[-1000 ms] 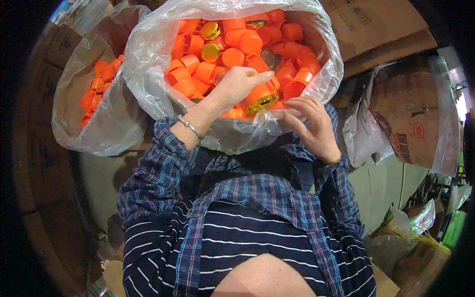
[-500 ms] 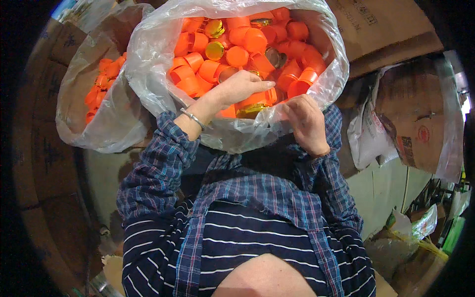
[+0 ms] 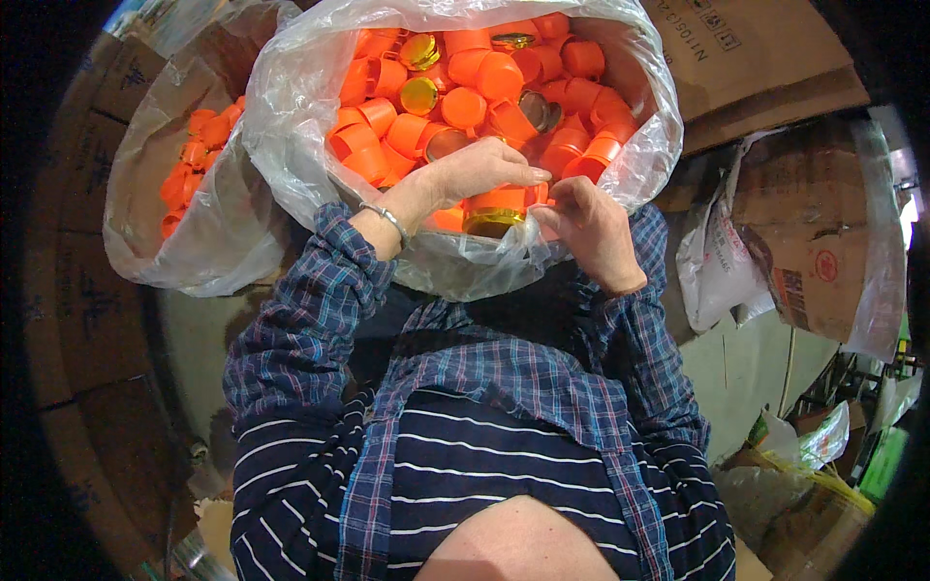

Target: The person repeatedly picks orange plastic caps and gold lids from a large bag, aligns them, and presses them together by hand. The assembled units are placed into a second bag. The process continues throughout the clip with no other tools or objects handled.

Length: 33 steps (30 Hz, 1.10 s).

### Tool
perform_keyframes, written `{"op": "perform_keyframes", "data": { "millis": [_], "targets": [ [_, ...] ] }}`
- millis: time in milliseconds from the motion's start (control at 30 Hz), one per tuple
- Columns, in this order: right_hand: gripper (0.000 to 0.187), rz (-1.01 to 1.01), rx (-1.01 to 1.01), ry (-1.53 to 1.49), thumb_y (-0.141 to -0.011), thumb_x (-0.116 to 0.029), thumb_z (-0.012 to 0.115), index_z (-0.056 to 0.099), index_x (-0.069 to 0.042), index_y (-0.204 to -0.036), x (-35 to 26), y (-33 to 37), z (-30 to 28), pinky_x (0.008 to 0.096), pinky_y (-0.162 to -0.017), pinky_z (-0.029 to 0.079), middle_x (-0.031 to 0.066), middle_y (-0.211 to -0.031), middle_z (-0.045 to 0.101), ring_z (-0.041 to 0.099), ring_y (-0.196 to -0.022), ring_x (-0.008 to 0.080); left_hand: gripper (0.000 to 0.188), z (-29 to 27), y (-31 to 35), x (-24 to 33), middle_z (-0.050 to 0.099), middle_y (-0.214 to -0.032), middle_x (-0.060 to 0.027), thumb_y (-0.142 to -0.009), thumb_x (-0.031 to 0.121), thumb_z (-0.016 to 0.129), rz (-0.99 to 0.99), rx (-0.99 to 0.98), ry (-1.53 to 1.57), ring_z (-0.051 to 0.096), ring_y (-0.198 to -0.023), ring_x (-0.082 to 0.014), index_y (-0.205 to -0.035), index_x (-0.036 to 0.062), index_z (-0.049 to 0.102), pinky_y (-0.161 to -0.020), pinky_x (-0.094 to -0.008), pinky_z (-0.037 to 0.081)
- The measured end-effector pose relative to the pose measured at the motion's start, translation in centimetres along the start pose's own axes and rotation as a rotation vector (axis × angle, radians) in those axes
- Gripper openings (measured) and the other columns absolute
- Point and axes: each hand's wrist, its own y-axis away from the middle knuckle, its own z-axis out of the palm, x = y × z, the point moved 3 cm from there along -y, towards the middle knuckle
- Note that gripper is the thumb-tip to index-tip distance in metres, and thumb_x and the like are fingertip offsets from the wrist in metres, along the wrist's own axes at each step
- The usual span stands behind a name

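Observation:
My left hand [image 3: 470,179] reaches over the near rim of a big bag-lined container. Its fingers are closed round an orange cup-shaped cap [image 3: 499,200] with a shiny gold lid [image 3: 494,221] on its near side; the hand covers part of it. Close on its right, my right hand [image 3: 593,228] has its thumb and fingers curled in a pinch near that cap, and what lies between them is hidden. Loose orange caps [image 3: 499,77] fill the container, with some gold lids [image 3: 418,96] among them. A clear plastic liner [image 3: 310,126] folds over the rim.
On the left stands a second bag-lined container [image 3: 126,232] with more orange caps [image 3: 184,179]. Cardboard boxes [image 3: 756,48] are at the back right. A white sack [image 3: 712,261] hangs beside another carton [image 3: 819,261]. Plastic scraps [image 3: 828,441] lie at the lower right.
My right hand has moved slightly up and inward, its fingertips now closer to my left hand. The gold-lidded cap has tipped a little, showing more of its gold edge.

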Motion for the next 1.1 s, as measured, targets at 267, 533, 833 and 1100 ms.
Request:
{"op": "perform_keyframes", "data": {
  "millis": [267,533,833,1100],
  "targets": [
    [0.029,-0.244,-0.055,0.093,-0.087,-0.024,0.073,0.057,-0.009,-0.068,0.0,-0.4,0.4,0.04,-0.058,0.044,0.0093,-0.065,0.058,0.058,-0.062,0.03,0.033,0.0,0.3,-0.3,0.063,-0.08,0.0008,-0.096,0.029,0.066,0.107,-0.073,0.151,0.056,-0.08,-0.0066,-0.099,-0.0025,0.074,-0.075,-0.024,0.045],
    [0.028,-0.065,-0.09,0.038,-0.089,-0.028,0.072,0.061,-0.01,-0.07,-0.1,-0.4,0.7,0.0411,-0.061,0.042,0.0087,-0.064,0.058,0.058,-0.063,0.0299,0.037,-0.2,0.5,-0.3,0.057,-0.076,0.0052,-0.098,0.034,0.064,0.08,-0.084,0.096,0.051,-0.074,-0.0037,-0.086,0.0001,0.069,-0.068,-0.0219,0.041],
    [0.024,0.138,-0.113,-0.08,-0.093,-0.024,0.068,0.064,-0.004,-0.081,0.9,-0.2,0.3,0.0387,-0.067,0.046,0.0131,-0.069,0.059,0.058,-0.068,0.032,0.031,-1.1,1.2,-0.9,0.062,-0.081,0.0032,-0.098,0.031,0.064,0.144,-0.027,0.258,0.055,-0.074,-0.0051,-0.09,0.0016,0.07,-0.069,-0.0226,0.045],
    [0.023,0.355,-0.069,-0.666,-0.096,-0.014,0.065,0.066,0.003,-0.113,0.5,-1.4,-3.0,0.0282,-0.09,0.051,0.0059,-0.104,0.069,0.064,-0.099,0.0137,0.03,-1.8,2.0,-1.2,0.07,-0.097,-0.005,-0.099,0.029,0.063,0.098,0.157,0.746,0.068,-0.086,-0.0122,-0.102,-0.0011,0.067,-0.078,-0.0254,0.055]
  ]
}}
